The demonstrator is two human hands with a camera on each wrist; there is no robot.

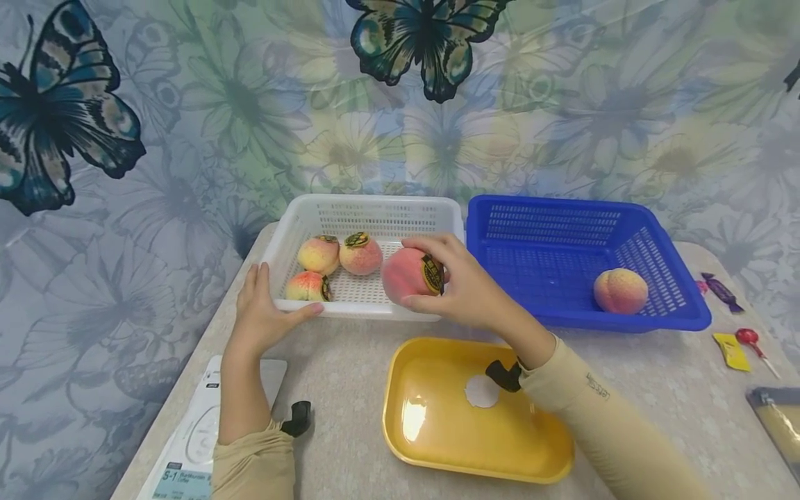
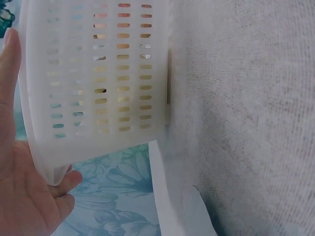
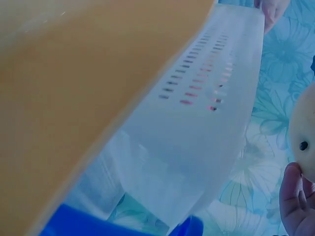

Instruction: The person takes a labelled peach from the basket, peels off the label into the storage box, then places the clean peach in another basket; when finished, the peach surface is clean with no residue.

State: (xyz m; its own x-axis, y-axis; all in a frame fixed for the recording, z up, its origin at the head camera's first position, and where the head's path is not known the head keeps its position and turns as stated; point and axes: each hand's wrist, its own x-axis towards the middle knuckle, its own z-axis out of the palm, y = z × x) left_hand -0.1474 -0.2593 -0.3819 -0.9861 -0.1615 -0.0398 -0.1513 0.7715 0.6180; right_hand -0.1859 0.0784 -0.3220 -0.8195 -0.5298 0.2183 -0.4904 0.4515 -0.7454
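Pink and yellow, the round soft-looking peach (image 1: pixel 407 275) sat in our right hand (image 1: pixel 459 288), whose fingers curled over its top and far side while the thumb pressed under it, so we gripped it firmly. It hung over the near right corner of the white perforated plastic basket (image 1: pixel 375 208), just above the rim. A dark oval sticker with gold print faced our palm on the peach's right side. In the right wrist view only a pale edge of the fruit (image 3: pixel 301 140) showed above a fingertip. Our left hand (image 1: pixel 262 316) rested against the basket's near left corner, fingers straight up the wall and thumb along the front edge; the left wrist view showed that wall (image 2: pixel 98 83) against the palm (image 2: pixel 22 196). Three more stickered peaches (image 1: pixel 337 260) lay inside.
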